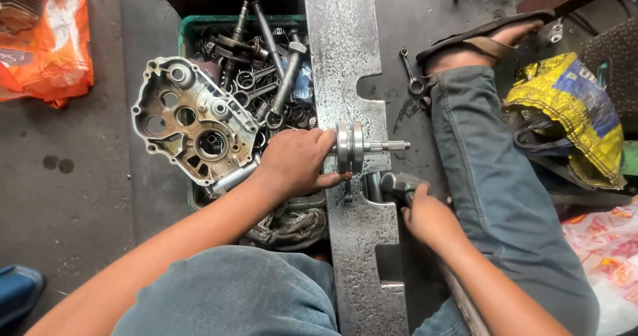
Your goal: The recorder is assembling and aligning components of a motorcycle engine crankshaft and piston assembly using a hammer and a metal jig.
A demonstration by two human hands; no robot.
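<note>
Grimy workshop floor, seen from above: left hand (296, 163) steadies a steel crankshaft (355, 147) lying across a notched metal plate (345, 57), right hand (425, 216) grips a hammer (399, 184) beside it; striking squarely likely needs a firm hold.

An aluminium engine case (193, 120) lies on top of my green crate (199, 25) of shafts and springs. An orange plastic bag (46, 40) sits far left, a yellow bag (575, 110) right, and a small wrench (412, 73) beside my sandal (482, 33).
</note>
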